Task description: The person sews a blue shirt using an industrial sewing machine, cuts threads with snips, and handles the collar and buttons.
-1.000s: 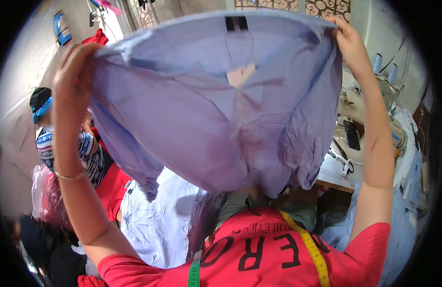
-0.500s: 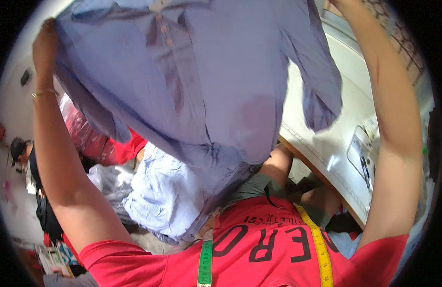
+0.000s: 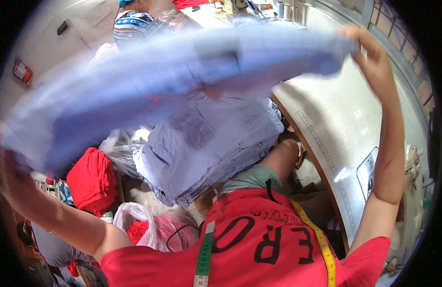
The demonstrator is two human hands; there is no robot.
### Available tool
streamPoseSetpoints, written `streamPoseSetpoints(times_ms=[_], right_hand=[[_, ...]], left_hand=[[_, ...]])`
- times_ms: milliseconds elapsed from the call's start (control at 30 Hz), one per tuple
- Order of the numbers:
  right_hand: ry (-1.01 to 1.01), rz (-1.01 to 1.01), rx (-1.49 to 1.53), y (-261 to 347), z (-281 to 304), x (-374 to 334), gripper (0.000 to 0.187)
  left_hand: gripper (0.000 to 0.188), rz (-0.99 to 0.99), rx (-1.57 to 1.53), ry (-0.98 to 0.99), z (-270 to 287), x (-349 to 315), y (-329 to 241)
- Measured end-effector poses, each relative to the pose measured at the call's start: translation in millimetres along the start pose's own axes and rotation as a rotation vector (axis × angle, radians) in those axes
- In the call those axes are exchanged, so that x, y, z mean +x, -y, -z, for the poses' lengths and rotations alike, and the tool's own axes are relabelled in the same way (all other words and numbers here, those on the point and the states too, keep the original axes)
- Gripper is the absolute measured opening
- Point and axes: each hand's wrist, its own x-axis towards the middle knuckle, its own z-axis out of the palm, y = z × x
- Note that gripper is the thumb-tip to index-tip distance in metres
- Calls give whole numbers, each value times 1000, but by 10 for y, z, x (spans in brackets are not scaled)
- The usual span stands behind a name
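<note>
A light blue shirt (image 3: 149,81), smeared by motion, is stretched wide in the air between my hands. At its far left end my left hand (image 3: 4,155) grips the cloth, though blur and the picture's rim obscure the fingers. The opposite end is pinched by my right hand (image 3: 371,55), thumb and fingers closed on the edge above the white table. Below the raised shirt lies a thick stack of folded blue shirts (image 3: 225,119), beside my bent knee.
The white table (image 3: 316,124) with a brown edge runs along the right, a phone-like object (image 3: 368,170) on it. Red cloth (image 3: 91,179) and plastic bags (image 3: 127,148) lie left. Ahead, a person (image 3: 134,26) sits near a sewing machine (image 3: 233,6). A fire extinguisher (image 3: 22,71) stands far left.
The shirt has swung from hanging open in front of me to a flatter, wide spread. My left hand moved down and outward, my right hand lowered into view. The view also turned.
</note>
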Motion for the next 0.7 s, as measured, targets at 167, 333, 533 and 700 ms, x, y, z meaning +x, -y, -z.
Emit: streamPoseSetpoints(times_ms=[167, 333, 533, 700], right_hand=[[332, -51, 205, 285, -118, -908, 14], [610, -519, 360, 371, -88, -1370, 17], [550, -532, 356, 223, -602, -945, 12], [265, -99, 275, 140, -1863, 345, 19]], left_hand=[[13, 640, -1078, 135, 77, -963, -1339], [11, 591, -1584, 892, 40, -1158, -1677], [15, 1106, -1418, 963, -587, -1509, -1447], [19, 938, -1130, 715, -2086, -1759, -859]])
